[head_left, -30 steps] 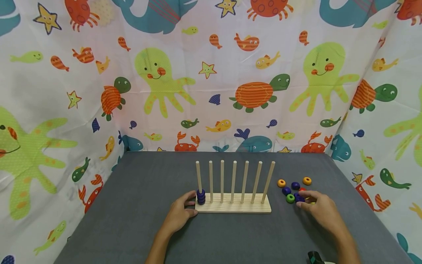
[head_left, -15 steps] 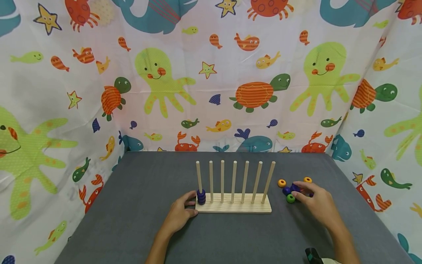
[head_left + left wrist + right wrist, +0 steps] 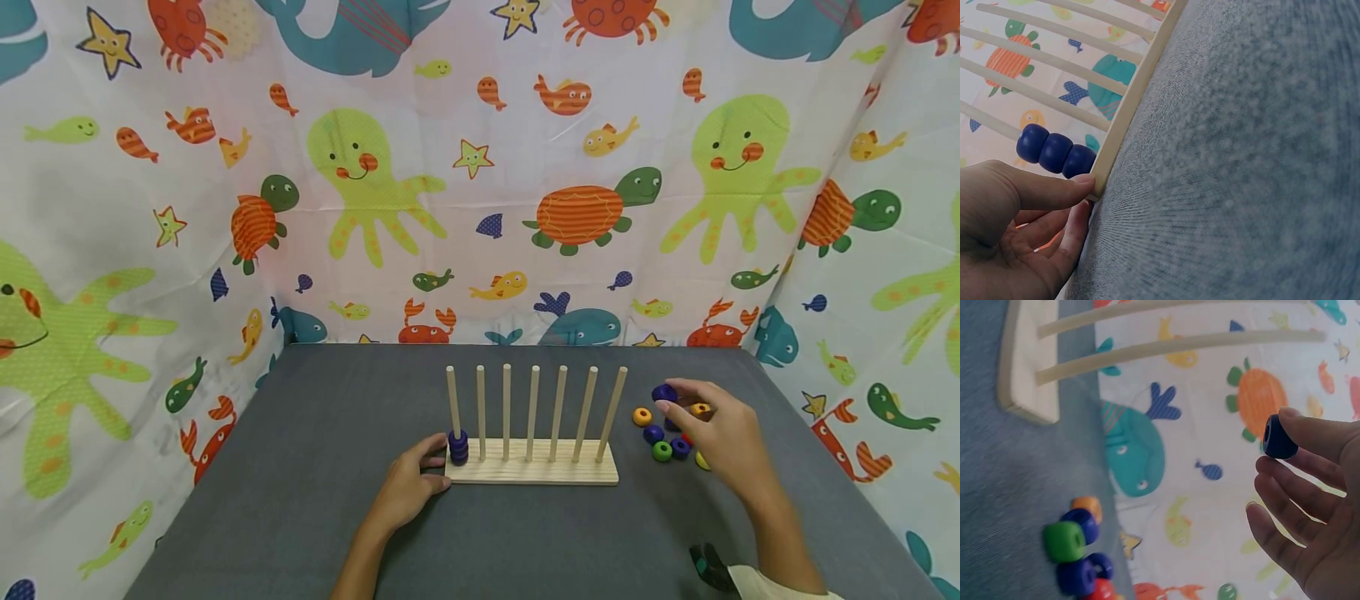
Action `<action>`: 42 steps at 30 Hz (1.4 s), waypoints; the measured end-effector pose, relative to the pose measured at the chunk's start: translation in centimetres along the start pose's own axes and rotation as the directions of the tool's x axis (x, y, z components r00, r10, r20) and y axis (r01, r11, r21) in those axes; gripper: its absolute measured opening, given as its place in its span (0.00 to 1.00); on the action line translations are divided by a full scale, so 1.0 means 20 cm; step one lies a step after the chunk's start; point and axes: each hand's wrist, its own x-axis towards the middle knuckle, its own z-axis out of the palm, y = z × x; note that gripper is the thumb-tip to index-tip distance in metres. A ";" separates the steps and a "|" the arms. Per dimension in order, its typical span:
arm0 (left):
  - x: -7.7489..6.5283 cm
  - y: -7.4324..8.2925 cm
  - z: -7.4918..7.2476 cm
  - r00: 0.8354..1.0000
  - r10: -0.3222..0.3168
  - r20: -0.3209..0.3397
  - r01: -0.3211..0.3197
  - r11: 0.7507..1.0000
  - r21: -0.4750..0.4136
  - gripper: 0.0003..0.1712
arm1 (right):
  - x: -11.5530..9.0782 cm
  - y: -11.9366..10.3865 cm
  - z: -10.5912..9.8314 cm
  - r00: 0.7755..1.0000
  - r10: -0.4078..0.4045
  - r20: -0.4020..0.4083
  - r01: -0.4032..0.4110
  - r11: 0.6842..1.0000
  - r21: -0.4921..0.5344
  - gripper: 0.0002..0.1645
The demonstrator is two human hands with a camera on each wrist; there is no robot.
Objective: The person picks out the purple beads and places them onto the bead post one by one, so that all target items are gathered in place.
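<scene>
A wooden peg stand [image 3: 531, 472] with a row of several upright pegs sits on the grey table. Three dark blue beads [image 3: 1055, 152] are stacked on its leftmost peg. My left hand [image 3: 405, 487] grips the left end of the base, thumb in front and fingers behind. Off the stand's right side, my right hand [image 3: 723, 437] pinches a blue bead [image 3: 663, 393] between thumb and fingertips, raised above the table. Its hole shows in the right wrist view, facing away from the palm. The remaining pegs are bare.
Under and beside the right hand lie loose beads: an orange one [image 3: 642, 417], a green one [image 3: 662, 451], blue ones [image 3: 680, 447] and others partly hidden. A patterned sea-animal curtain [image 3: 480, 183] hangs behind the grey table [image 3: 300, 467].
My right hand has moved from the near beads to a blue bead farther back, taken hold of it and lifted it. The left hand and the stand have stayed put.
</scene>
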 end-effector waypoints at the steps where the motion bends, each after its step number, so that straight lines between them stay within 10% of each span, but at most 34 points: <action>1: 0.00 0.00 0.00 1.000 0.001 0.000 -0.001 1.000 -0.001 0.40 | 0.01 -0.02 -0.01 1.000 -0.017 -0.015 0.017 1.000 -0.002 0.26; 20: 0.00 0.01 0.00 1.000 -0.001 0.003 0.001 1.000 -0.002 0.40 | 0.08 -0.32 -0.06 0.962 -0.220 -0.163 0.231 0.972 0.050 0.26; 42: 0.00 0.00 0.00 1.000 0.001 0.006 -0.001 1.000 -0.010 0.40 | 0.19 -0.63 0.16 0.887 -0.451 -0.101 0.462 0.870 0.169 0.25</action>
